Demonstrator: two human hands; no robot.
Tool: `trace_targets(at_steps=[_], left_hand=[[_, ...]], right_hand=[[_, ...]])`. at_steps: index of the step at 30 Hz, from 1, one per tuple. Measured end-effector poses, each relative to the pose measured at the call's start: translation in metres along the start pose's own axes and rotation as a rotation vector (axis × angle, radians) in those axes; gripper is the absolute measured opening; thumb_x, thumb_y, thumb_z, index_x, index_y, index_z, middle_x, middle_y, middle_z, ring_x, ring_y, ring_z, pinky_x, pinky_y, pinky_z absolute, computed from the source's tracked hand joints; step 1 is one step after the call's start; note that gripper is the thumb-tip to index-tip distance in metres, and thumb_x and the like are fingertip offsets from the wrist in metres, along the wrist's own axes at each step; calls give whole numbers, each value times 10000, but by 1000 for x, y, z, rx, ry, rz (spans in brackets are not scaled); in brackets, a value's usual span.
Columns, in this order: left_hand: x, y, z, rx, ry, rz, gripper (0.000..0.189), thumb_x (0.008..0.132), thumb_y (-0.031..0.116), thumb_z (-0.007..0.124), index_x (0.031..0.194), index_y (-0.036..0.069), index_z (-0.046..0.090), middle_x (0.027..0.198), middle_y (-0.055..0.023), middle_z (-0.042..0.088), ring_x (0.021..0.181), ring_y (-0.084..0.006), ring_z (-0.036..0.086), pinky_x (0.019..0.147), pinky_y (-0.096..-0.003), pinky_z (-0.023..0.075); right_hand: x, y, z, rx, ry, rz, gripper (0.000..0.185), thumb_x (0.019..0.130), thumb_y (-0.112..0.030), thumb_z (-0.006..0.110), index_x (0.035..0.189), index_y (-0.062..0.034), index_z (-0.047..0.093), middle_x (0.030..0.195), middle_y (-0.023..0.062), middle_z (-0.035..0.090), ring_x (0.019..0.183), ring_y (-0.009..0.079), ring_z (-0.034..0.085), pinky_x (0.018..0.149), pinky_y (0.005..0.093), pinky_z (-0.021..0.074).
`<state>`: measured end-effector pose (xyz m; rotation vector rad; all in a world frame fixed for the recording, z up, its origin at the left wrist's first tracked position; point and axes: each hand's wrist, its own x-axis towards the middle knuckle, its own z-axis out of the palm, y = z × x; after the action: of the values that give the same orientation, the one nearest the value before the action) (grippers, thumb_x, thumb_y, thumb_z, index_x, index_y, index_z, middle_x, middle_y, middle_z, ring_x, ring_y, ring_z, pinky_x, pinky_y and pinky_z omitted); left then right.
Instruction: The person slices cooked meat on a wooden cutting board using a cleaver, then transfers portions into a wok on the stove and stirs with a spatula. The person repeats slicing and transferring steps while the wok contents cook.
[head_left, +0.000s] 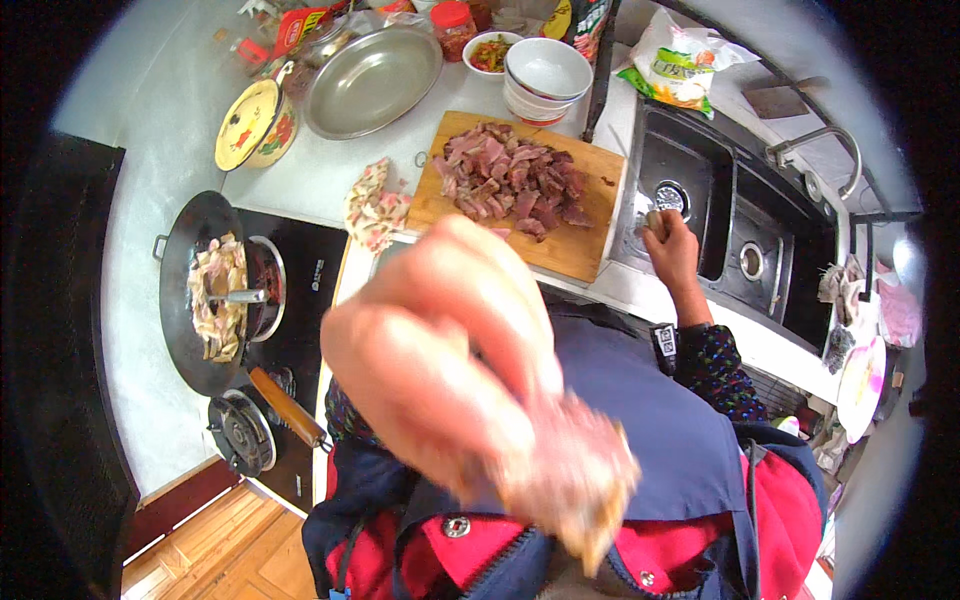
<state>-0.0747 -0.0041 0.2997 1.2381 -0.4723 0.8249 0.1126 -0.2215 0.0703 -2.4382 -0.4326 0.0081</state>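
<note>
Close to the camera, blurred, my left hand (435, 322) pinches a piece of meat (570, 457) with a yellowish edge between thumb and fingers. My right hand (671, 244) is over the front edge of the sink, closed around the handle of what looks like a knife (636, 169), its thin blade pointing away from me. Sliced dark-red meat (517, 176) lies in a heap on a wooden cutting board (562, 259) in front of me. My left hand hides the board's near left corner.
At left, a wok (176, 300) holding sliced food and a metal utensil sits on the stove (311, 247), its wooden handle (289, 409) reaching toward me. A crumpled cloth (371, 206), metal basin (375, 82), stacked bowls (547, 71) and lidded enamel pot (255, 127) surround the board. A double sink (724, 195) is right.
</note>
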Motion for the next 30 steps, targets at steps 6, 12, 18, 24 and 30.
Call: trace_targets(at_steps=[6,12,18,24,30], left_hand=[[21,14,-3,-225,-378,81,50,808,63,599,808,90,641,837,-32,658,723,-135,506,593,-240,353],[21,11,11,-301,-425,202,75,796,52,580,784,73,651,790,-42,668,678,-130,513,594,-240,347],[8,6,30,-267,-240,345,33,760,80,655,741,103,641,778,-47,679,646,-145,508,531,-259,321],[5,23,24,-127,-265,174,77,781,55,585,767,75,658,790,-34,675,676,-114,532,585,-234,346],[6,24,29,-140,-305,183,68,765,60,595,726,62,651,734,-49,667,637,-127,543,557,-227,349]], right_hand=[[-4,9,2,617,-198,227,240,870,-248,556,816,-20,506,591,19,491,413,102,468,356,253,377],[-3,15,7,795,-325,427,327,910,-336,516,784,-34,501,597,30,488,407,121,462,361,266,381],[2,40,5,936,-300,512,357,924,-390,473,828,-49,518,600,21,498,409,115,463,377,254,402],[12,52,1,924,-423,433,350,929,-383,464,851,-47,520,605,19,502,426,105,472,381,244,409],[21,50,12,865,-579,456,379,926,-398,464,811,-42,522,613,23,506,449,116,465,410,254,408]])
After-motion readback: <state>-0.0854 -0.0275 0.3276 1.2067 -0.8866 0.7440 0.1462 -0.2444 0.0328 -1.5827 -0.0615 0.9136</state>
